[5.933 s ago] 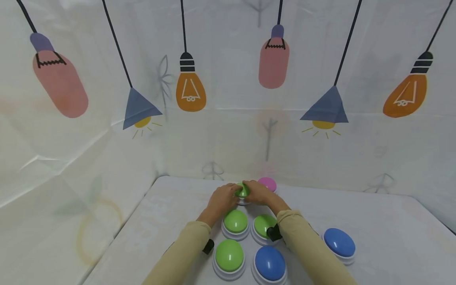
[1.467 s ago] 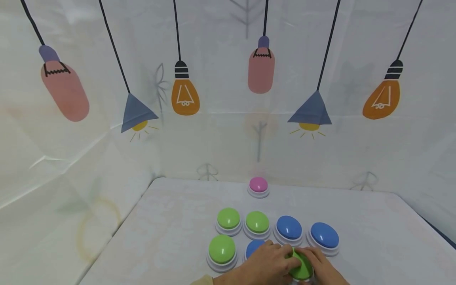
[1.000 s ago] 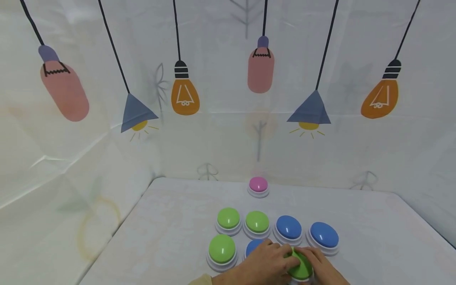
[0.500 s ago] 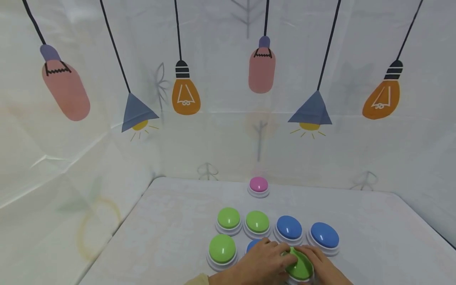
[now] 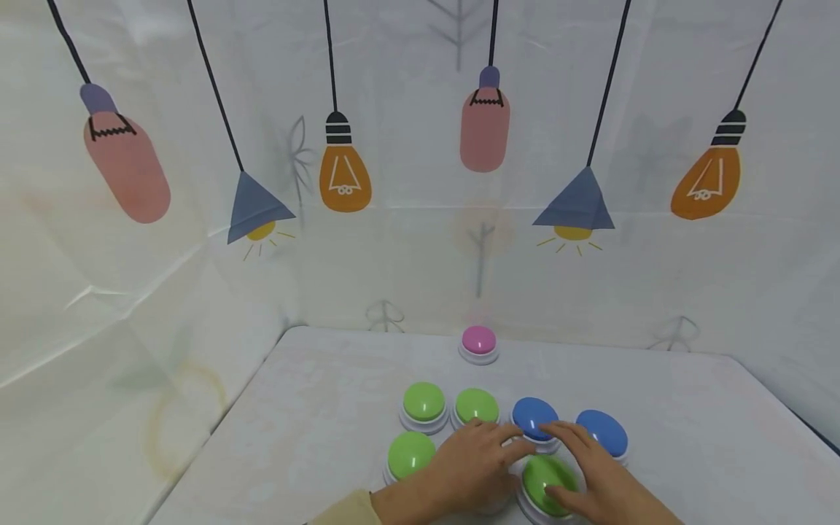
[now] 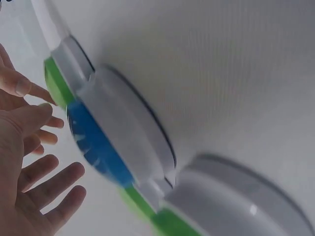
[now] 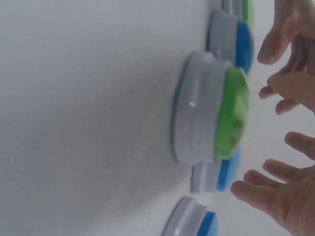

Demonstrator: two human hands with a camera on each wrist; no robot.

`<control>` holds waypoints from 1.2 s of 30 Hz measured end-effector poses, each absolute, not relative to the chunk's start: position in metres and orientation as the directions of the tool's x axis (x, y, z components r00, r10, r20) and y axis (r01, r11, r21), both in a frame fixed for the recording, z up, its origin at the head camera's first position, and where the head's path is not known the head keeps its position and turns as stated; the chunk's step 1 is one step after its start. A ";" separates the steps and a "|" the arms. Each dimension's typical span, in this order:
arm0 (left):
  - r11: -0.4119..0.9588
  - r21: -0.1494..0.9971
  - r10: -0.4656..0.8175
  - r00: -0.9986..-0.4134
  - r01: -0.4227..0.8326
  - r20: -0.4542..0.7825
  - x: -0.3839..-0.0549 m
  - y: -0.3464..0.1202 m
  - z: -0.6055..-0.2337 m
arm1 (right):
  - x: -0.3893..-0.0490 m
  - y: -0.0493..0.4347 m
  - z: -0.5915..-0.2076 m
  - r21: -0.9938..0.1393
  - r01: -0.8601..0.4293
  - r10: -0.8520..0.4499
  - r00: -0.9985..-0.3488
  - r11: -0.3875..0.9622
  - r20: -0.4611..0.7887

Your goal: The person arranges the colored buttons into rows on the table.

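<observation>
A green dome push button point(image 5: 546, 483) on a round white base stands on the table at the near right, between both hands. My left hand point(image 5: 474, 468) hovers left of it, fingers loosely bent, covering most of a blue button behind it. My right hand point(image 5: 600, 481) is spread at its right, the thumb overlapping the green dome in the head view. In the right wrist view the green button point(image 7: 232, 115) stands apart from the fingers of the right hand point(image 7: 280, 191). The left wrist view has the left hand point(image 6: 34, 187) beside the blue button point(image 6: 96, 145), holding nothing.
Behind the hands stand two green buttons point(image 5: 424, 402) and two blue ones point(image 5: 534, 417). Another green button point(image 5: 410, 456) is left of the left forearm. A pink button point(image 5: 479, 341) stands near the white table's point(image 5: 315, 408) far edge, before a lamp-printed curtain point(image 5: 420, 277).
One green button came from beside the pink one to the near right. Both hands gripped it there; now they have let go and lifted apart, the left hand moving left, the right hand right.
</observation>
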State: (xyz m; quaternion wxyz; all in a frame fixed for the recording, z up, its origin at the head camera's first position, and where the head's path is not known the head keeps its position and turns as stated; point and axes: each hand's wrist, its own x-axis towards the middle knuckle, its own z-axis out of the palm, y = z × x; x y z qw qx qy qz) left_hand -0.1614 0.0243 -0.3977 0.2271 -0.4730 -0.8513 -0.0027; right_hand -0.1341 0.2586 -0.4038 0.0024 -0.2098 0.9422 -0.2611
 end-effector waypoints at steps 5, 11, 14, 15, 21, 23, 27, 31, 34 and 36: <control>0.581 -0.219 0.780 -0.461 0.784 0.423 -0.173 0.017 -0.391 | -0.143 0.253 -0.386 -0.515 -0.381 -0.364 -0.921 0.768 0.139; 0.622 -0.148 0.756 -0.541 0.769 0.368 -0.189 0.009 -0.378 | -0.163 0.248 -0.377 -0.381 -0.554 -0.413 -0.822 0.740 0.393; 0.643 -0.129 0.741 -0.571 0.755 0.353 -0.197 0.007 -0.374 | -0.175 0.245 -0.375 -0.312 -0.592 -0.432 -0.780 0.743 0.452; 0.649 -0.120 0.737 -0.581 0.751 0.347 -0.200 0.006 -0.373 | -0.179 0.244 -0.374 -0.301 -0.593 -0.434 -0.778 0.747 0.454; 0.700 -0.104 0.689 -0.631 0.706 0.356 -0.223 0.003 -0.368 | -0.208 0.232 -0.368 -0.340 -0.582 -0.437 -0.798 0.739 0.415; 0.724 -0.081 0.662 -0.658 0.685 0.360 -0.233 0.004 -0.368 | -0.219 0.229 -0.367 -0.361 -0.570 -0.428 -0.809 0.738 0.403; 0.764 -0.025 0.609 -0.707 0.645 0.359 -0.254 0.006 -0.366 | -0.245 0.224 -0.368 -0.381 -0.547 -0.410 -0.827 0.745 0.384; 0.800 0.022 0.555 -0.754 0.599 0.351 -0.275 0.008 -0.368 | -0.274 0.218 -0.373 -0.389 -0.525 -0.392 -0.842 0.757 0.371; 0.828 0.059 0.515 -0.798 0.558 0.312 -0.289 0.010 -0.372 | -0.292 0.214 -0.376 -0.398 -0.498 -0.370 -0.858 0.770 0.357; 0.844 0.084 0.489 -0.825 0.530 0.284 -0.298 0.012 -0.374 | -0.301 0.211 -0.378 -0.399 -0.481 -0.359 -0.868 0.781 0.344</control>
